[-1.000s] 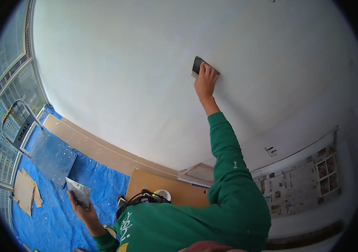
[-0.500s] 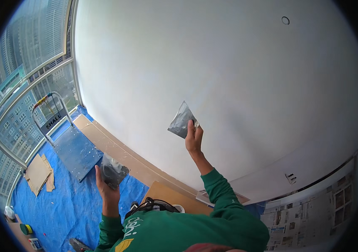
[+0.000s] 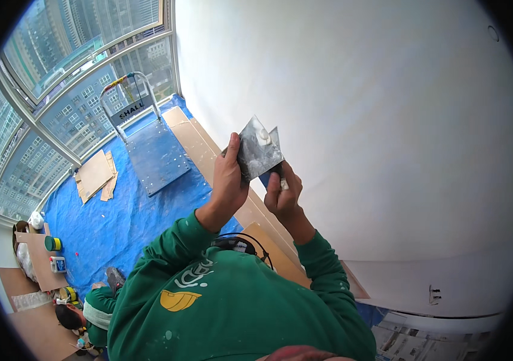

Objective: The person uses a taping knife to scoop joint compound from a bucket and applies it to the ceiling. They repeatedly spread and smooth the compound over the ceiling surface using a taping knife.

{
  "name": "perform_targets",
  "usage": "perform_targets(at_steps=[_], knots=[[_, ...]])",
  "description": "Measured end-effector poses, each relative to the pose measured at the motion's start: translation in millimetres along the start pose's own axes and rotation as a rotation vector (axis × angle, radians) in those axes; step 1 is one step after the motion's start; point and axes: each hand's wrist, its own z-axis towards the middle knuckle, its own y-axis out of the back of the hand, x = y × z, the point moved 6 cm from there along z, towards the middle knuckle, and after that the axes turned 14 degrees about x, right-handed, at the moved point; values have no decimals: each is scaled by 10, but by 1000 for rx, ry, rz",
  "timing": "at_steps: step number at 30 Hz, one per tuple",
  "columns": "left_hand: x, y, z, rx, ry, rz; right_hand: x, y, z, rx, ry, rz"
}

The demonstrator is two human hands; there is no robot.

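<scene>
Both of my hands are raised close together in front of the white wall (image 3: 353, 120). My left hand (image 3: 226, 186) is closed on a flat metal putty knife (image 3: 255, 157), its thumb up along the edge. White putty (image 3: 263, 136) sits near the top of the blades. My right hand (image 3: 285, 195) grips a second putty knife (image 3: 276, 136), which is mostly hidden behind the first. The two blades overlap and seem to touch. Whitish residue marks my right fingers.
A blue platform trolley (image 3: 157, 156) stands on blue sheeting (image 3: 130, 207) near the windows. Cardboard pieces (image 3: 95, 174) lie left of it. Another person (image 3: 91, 313) is low down at lower left, beside tubs (image 3: 52, 243) and boards. Long boards (image 3: 256, 219) run along the wall's foot.
My right hand has drawn its putty knife back from the wall area, and my left hand has risen to meet it. The view has shifted left, bringing the other person into sight.
</scene>
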Motion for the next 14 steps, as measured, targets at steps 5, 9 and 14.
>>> perform_targets(at_steps=[5,9,14], knots=[[-170,81,262,-35,-47,-6,-710,-39,-347,39,-631,645],[21,325,488,5,43,44,-522,-325,-409,207,-606,2561],[467,140,663,99,186,48,-1038,-650,-423,-374,-1031,2151]])
